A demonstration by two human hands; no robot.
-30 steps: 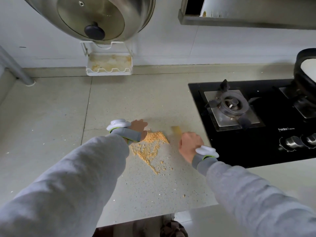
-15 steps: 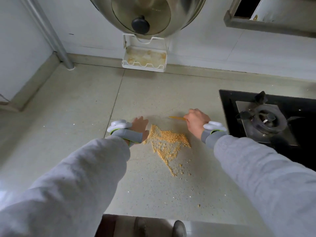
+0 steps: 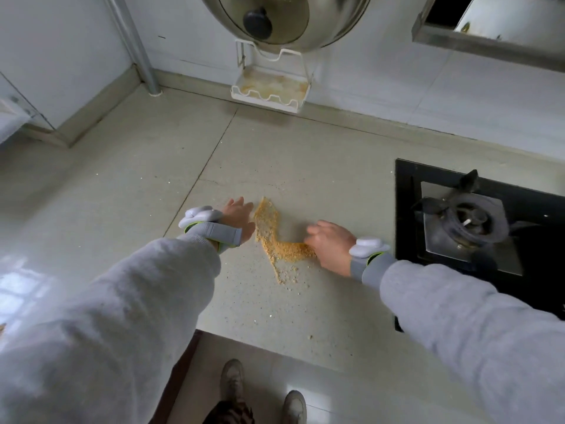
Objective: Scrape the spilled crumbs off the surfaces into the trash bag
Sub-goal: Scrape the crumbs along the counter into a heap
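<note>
The counter (image 3: 305, 154) carries the spill well back from its front edge, beside the stove (image 3: 477, 228); the crumbs (image 3: 275, 240) are herded into one bent heap, a few strays nearer the edge; no trash bag shows, so most work remains; the left hand (image 3: 240, 217) stands flat-fingered as a wall; the right hand (image 3: 331, 243) is blurred, its grip I cannot tell.

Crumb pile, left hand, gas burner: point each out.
crumb pile (image 3: 276, 240), head view, on its thick middle.
left hand (image 3: 240, 217), head view, back of the hand.
gas burner (image 3: 467, 221), head view, centre cap.
</note>
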